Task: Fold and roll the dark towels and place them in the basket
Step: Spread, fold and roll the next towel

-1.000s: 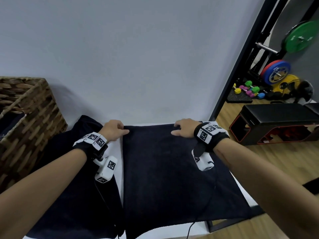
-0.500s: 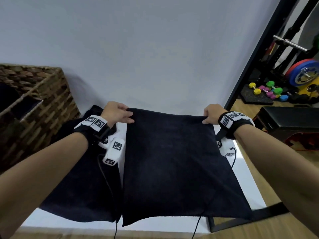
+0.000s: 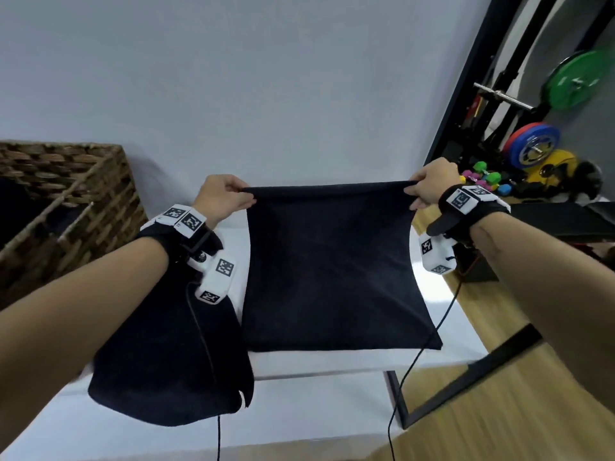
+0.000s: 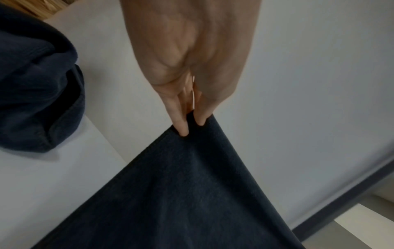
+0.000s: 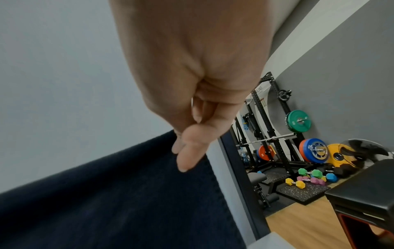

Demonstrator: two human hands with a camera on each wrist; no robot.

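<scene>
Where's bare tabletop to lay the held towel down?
Bare white table lies along the near edge, in front of the held towel, and in a strip between it and the second towel. The left is crowded: second towel, then wicker basket.

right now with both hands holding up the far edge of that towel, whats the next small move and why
Probably bring the lifted far edge toward you and lay it on the near edge, folding the towel in half. The left hand and right hand each pinch a far corner, the edge is taut between them, and the near edge lies on the white table, so the fold is set up.
</scene>
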